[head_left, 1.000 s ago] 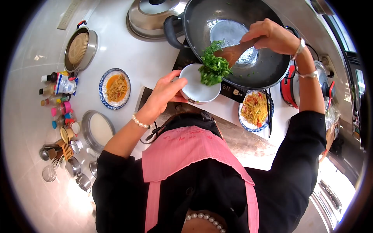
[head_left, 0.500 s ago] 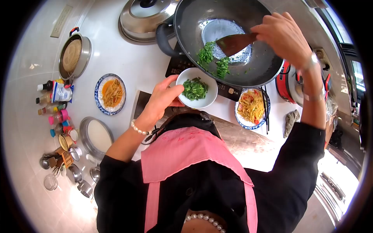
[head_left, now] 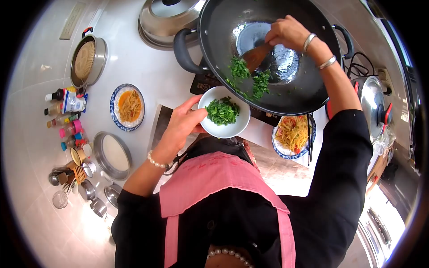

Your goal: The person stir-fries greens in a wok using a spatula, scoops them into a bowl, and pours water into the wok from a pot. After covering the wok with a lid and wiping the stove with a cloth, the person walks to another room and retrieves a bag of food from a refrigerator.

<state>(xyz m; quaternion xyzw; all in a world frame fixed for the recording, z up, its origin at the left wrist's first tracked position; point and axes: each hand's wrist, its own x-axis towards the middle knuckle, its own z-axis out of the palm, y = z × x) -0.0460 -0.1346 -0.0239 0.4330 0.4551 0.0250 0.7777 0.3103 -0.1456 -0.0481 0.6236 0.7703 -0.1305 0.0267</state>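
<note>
My left hand (head_left: 182, 123) grips the rim of a small white bowl (head_left: 228, 131), thumb inside and fingers beneath. Chopped green leaves (head_left: 222, 110) lie in the bowl, which sits just under the near edge of a large dark wok (head_left: 308, 76). Over the wok, my right hand (head_left: 289, 33) is closed around the handle of a wooden spatula (head_left: 255, 57). The spatula's blade rests against more chopped greens (head_left: 260, 84) on the wok's near left side. The wok's bottom looks wet and shiny.
A plate of shredded food with black chopsticks (head_left: 309, 138) stands right of the bowl; another blue-rimmed plate (head_left: 115, 117) is at left. A steel lid (head_left: 154, 27), a round pan (head_left: 98, 154), seasoning bottles (head_left: 58, 108) and a lidded pot (head_left: 372, 105) surround the wok on an induction cooker (head_left: 203, 82).
My right hand has moved left and deeper over the wok, and the spatula has turned to a steeper angle. My left hand still holds the bowl, slightly lower in view.
</note>
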